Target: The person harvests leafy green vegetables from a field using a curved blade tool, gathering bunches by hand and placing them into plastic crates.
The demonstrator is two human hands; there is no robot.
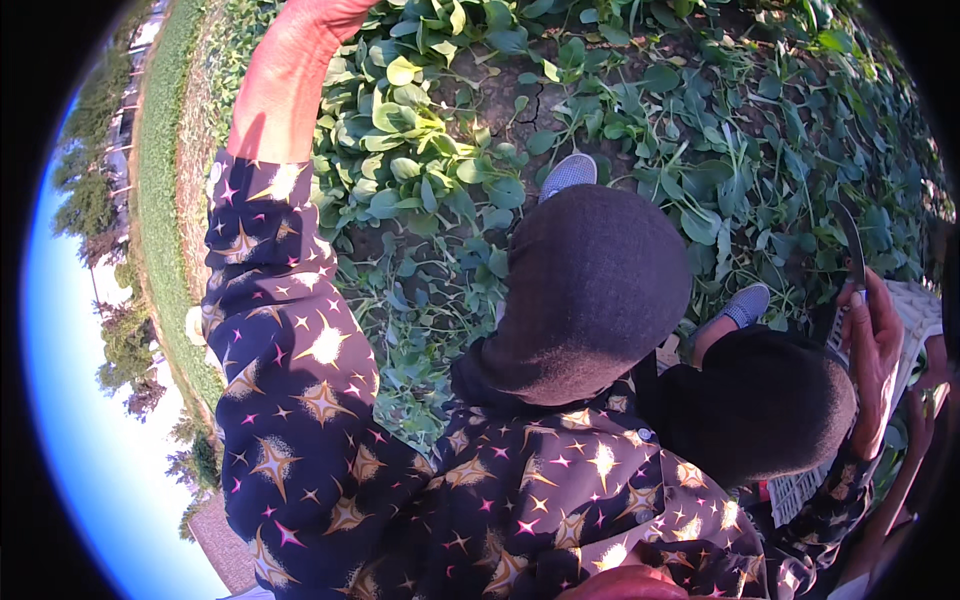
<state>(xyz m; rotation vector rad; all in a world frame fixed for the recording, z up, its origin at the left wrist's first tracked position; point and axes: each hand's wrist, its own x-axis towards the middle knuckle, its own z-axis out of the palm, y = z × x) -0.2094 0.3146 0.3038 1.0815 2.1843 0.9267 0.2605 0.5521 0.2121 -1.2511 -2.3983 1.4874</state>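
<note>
My left arm stretches up to the frame's top edge, where only the base of my left hand (341, 16) shows; its fingers are cut off. Nearest to it are leafy green plants (409, 124) rooted in dark soil. On the right, my right hand (874, 337) grips a knife (851, 236) by its handle, with the curved dark blade pointing up and away from me. Just beside that hand is a white plastic crate (919, 307), partly hidden by my hand and leg.
My bent knees (600, 292) fill the middle, with a patterned shoe (568, 174) among the plants. Loose-looking greens (705, 180) cover the ground to the right. Another person's arm (911, 442) shows at the right rim. Cracked soil (529, 97) lies ahead.
</note>
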